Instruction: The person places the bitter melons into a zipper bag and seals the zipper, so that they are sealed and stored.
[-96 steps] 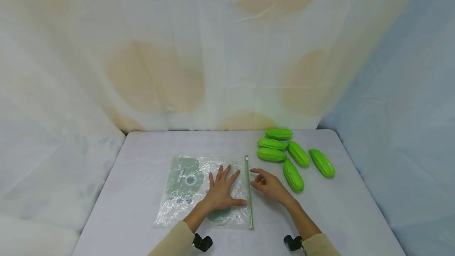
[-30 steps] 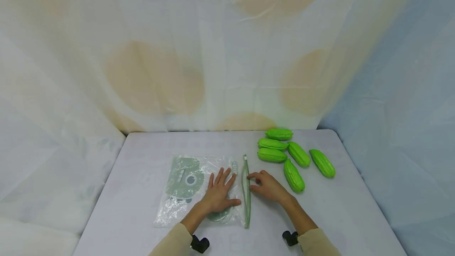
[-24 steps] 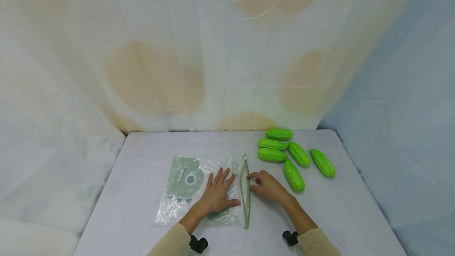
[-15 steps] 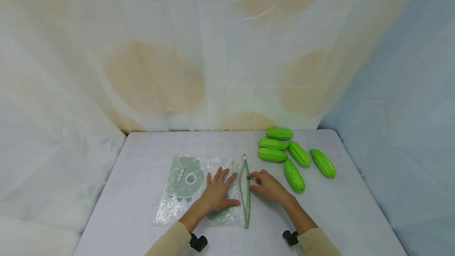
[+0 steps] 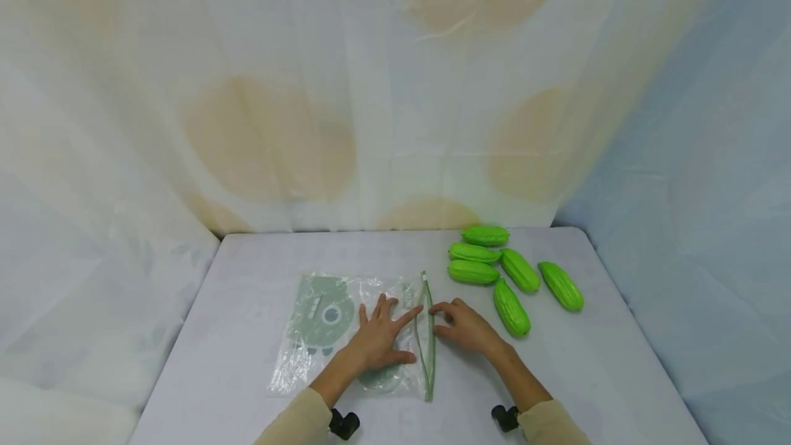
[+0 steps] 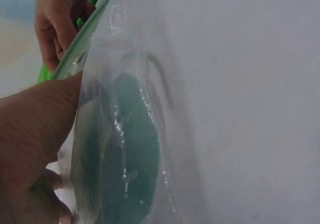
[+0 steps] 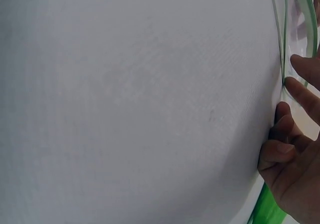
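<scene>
A clear zip bag (image 5: pixel 293 362) with a green cartoon print lies flat, its green-edged mouth (image 5: pixel 430 369) facing right and spread into a narrow gap. My left hand (image 5: pixel 378 343) rests on the bag with fingers splayed, the index fingertip at the mouth's left edge. In the left wrist view, the clear film (image 6: pixel 130 149) bulges up beside that hand. With thumb and index finger, my right hand (image 5: pixel 468 328) pinches the mouth's right edge; its other fingers (image 7: pixel 277 151) are curled in the right wrist view.
Several bright green bitter melons (image 5: pixel 510 307) lie on the right back part of the white table (image 5: pixel 204 362), just beyond my right hand. Patterned curtains (image 5: pixel 395 156) hang behind the table and on both sides.
The bag's mouth has parted from a single flat strip into a widening gap. My right hand has come left onto its edge; my left index finger has stretched to the other edge.
</scene>
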{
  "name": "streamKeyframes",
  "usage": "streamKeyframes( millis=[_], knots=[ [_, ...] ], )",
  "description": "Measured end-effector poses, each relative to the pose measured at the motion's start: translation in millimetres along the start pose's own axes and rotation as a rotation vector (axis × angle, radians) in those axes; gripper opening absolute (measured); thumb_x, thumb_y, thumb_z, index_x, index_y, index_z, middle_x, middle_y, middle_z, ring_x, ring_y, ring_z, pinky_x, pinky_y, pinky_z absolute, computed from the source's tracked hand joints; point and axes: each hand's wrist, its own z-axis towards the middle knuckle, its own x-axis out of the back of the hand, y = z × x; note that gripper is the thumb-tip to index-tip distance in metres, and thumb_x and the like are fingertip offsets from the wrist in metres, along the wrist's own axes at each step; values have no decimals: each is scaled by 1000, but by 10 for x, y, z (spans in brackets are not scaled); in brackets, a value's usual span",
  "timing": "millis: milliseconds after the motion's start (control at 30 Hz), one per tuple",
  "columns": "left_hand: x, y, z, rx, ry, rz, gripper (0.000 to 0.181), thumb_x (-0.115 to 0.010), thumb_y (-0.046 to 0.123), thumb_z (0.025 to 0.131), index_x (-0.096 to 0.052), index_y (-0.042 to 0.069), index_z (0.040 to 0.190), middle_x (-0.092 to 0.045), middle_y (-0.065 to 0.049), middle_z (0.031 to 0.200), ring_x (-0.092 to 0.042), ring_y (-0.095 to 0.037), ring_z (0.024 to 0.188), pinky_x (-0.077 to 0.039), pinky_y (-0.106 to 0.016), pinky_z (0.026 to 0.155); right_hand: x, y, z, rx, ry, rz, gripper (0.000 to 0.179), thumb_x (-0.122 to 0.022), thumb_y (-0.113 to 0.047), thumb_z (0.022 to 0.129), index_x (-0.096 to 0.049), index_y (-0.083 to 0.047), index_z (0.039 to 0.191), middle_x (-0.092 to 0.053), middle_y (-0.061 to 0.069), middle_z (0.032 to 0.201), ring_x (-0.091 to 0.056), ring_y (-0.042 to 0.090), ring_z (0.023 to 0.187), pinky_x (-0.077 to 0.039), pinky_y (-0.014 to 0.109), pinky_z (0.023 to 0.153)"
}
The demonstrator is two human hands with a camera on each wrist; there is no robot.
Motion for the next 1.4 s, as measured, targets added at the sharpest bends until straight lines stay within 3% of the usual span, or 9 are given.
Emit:
streamKeyframes(
  millis=[333,667,933,1100,1400],
  knots=[
    [-67,-23,1,0,8,27,90,-66,76,77,-30,44,154,-29,-19,156,-18,-49,149,-22,-80,103,-7,-35,-41,6,26,-18,38,-76,-25,90,-68,-17,126,-53,3,94,-49,15,81,-44,34,66],
    [-88,-45,-10,-14,8,5,80,-65,75,79,-38,45,148,-7,-11,168,-15,-51,149,-20,-82,101,-43,-29,-46,-14,34,-53,48,-80,-33,86,-65,-19,129,-49,2,91,-47,15,74,-39,31,59],
    [-88,-78,-28,-55,22,17,75,-62,74,82,-42,39,146,-12,0,169,-17,-54,147,-23,-83,98,-67,-40,-23,-25,33,-80,55,-83,-37,82,-63,-21,131,-49,3,91,-46,14,73,-39,30,57],
    [-97,-95,-39,-75,17,11,75,-61,72,85,-43,35,148,-18,7,168,-17,-47,150,-21,-84,98,-62,-57,-18,-30,32,-90,58,-84,-36,81,-62,-20,132,-48,3,90,-46,14,72,-38,30,57],
    [-74,-100,-24,-97,27,50,73,-56,69,91,-44,26,149,-29,7,164,-19,-38,152,-21,-81,103,-63,-49,4,-21,44,-130,60,-84,-37,81,-61,-20,134,-47,1,89,-46,14,70,-39,30,57]
  ],
)
